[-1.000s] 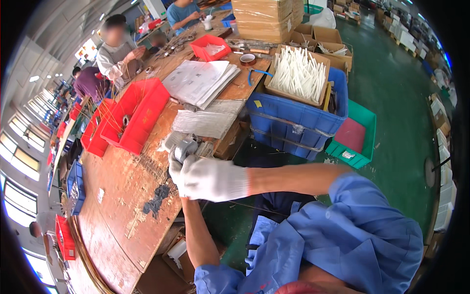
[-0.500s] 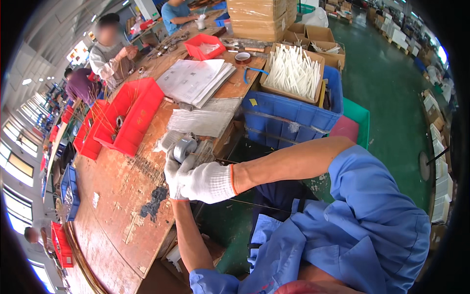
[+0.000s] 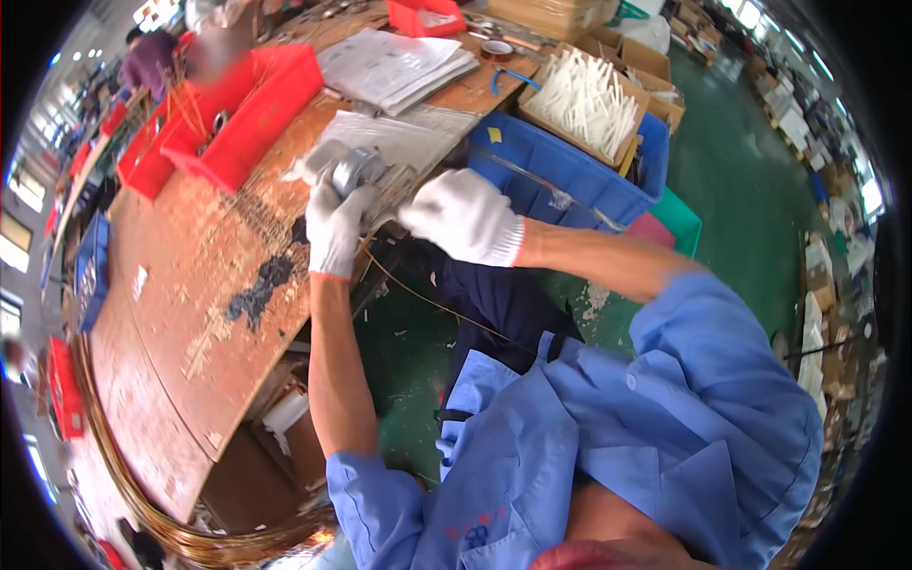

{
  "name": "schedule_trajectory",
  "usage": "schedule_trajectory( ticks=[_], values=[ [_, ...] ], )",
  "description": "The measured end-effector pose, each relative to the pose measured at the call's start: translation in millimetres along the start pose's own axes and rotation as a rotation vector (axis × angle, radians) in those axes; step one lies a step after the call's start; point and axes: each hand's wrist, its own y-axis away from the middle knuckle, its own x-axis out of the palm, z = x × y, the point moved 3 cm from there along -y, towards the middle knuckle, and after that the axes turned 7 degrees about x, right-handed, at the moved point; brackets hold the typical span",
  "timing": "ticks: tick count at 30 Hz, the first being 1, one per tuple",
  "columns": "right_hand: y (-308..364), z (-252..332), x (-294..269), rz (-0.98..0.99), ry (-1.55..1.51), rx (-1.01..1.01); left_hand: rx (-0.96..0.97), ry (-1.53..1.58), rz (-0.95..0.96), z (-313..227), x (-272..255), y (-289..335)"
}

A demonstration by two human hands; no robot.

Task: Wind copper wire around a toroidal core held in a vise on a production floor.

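My left hand (image 3: 334, 228), in a white knit glove, is closed around a silvery-grey round metal part (image 3: 358, 171) over the table's near edge. My right hand (image 3: 464, 217), gloved alike, is apart from it to the right, above the edge. Its fingers are curled and slightly blurred; whatever they hold does not show. A thin brass-coloured wire (image 3: 423, 297) runs from below my left hand down toward my lap. Translucent plastic sheeting (image 3: 399, 135) lies on the worn wooden table (image 3: 180, 294) just beyond the metal part.
Red bins (image 3: 256, 119) with wires and parts stand at the far left. Behind the sheeting lies a paper stack (image 3: 394, 71). To the right, a carton of white strips (image 3: 581, 100) rests on a blue crate (image 3: 532, 166). Coiled brass-coloured wire (image 3: 123, 475) hangs around the table's lower left.
My hands were together at the metal part; my right hand has moved away to the right. My left hand keeps the part. The whole view has shifted, with the table things now higher.
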Motion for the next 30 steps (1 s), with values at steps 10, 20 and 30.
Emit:
schedule_trajectory(
  ticks=[10,20,30],
  values=[
    [-14,53,-28,0.526,0.129,0.171,0.312,-0.35,-0.228,26,3,1],
    [-255,32,53,0.848,-0.166,-0.27,0.346,-0.199,-0.225,23,9,16],
    [-211,-229,225,0.723,-0.422,0.586,0.072,-0.072,-0.302,14,11,5]
  ],
)
